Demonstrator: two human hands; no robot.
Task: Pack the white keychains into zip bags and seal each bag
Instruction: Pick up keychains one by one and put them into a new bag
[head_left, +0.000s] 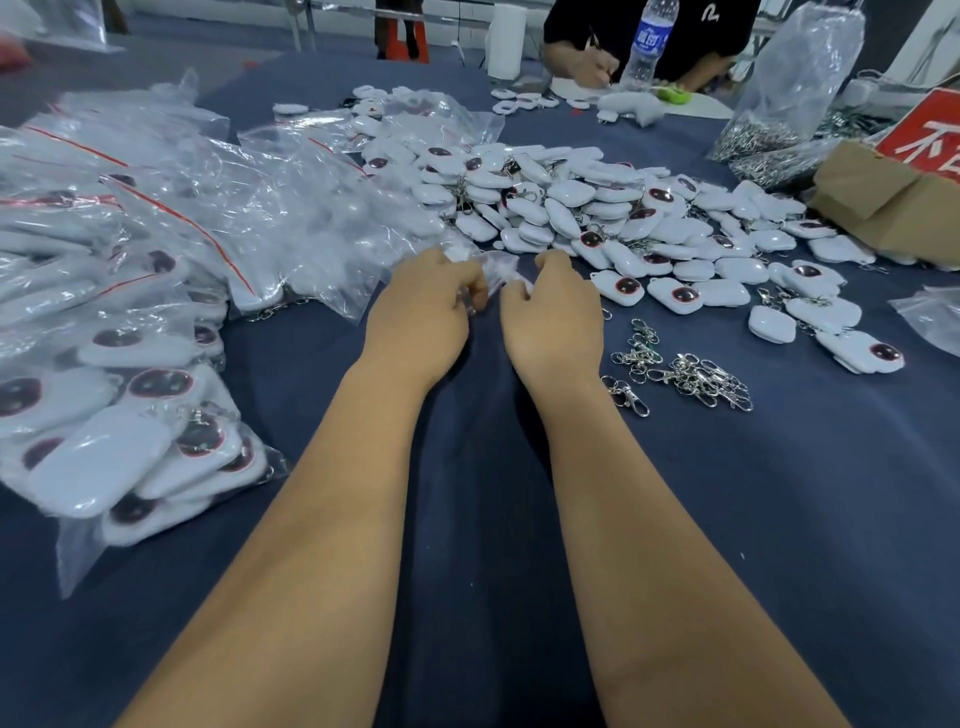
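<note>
1. Head view, containers first: filled zip bags (156, 249) lie heaped along the left of the table, clear crinkled plastic with red seal strips, each stuffed with white keychains; the nearest bag (140, 452) shows rounded white shells and dark oval faces pressed against the film.
2. A tall clear bag (795, 88) stands at the far right, its bottom full of small metal clasps (the upper part is slack, glossy film). Beside it sits a brown cardboard box (883, 202) with a red sign (930, 140) leaning on it.
3. The loose white keychains (597, 208) form a wide pile across the middle and right of the dark blue tablecloth (779, 519): smooth, pebble-shaped plastic, some turned up to show a dark oval ringed in red.
4. A scatter of silver metal clasps (691, 371) lies just right of the right wrist, shiny and tangled.
5. The left hand (421, 312) and right hand (550, 317) are close together near the pile's front edge, both with fingers curled, pinching a small clear zip bag (501, 273) between them; whether anything is inside it cannot be told.
6. Far side: another person's hand (584, 62) rests on the table beside a clear water bottle (649, 41) with a blue label, and a white paper roll (506, 39) stands to its left.
</note>
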